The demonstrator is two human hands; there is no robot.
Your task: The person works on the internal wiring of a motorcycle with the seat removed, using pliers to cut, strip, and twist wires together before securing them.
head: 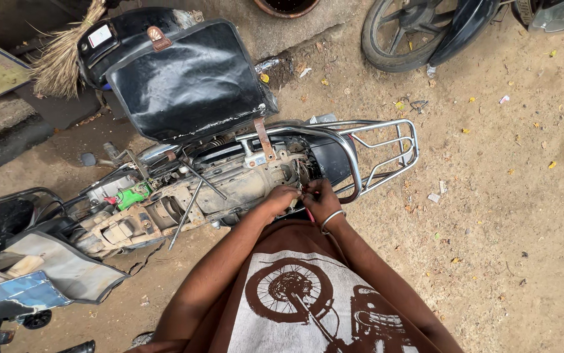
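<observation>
Sandy ground (491, 216) strewn with dry leaf bits spreads all around, and a stripped scooter (190, 189) lies across it in front of me. My left hand (280, 198) and right hand (321, 199) meet at the rear of its frame, almost touching each other. Fingers of both hands are curled together around a bundle of thin wires (303, 175) there; whether they pinch a single wire I cannot tell, since the spot is too small. A metal bangle (331, 220) sits on my right wrist. Just beyond my fingertips curves the chrome carrier rack (386, 147), running off to their right. Above my fingers the black seat (187, 78) stands flipped up. Left of my fingers lies a green part (133, 195) in the open frame. Far beyond, to the right, stands another wheel (403, 33).
</observation>
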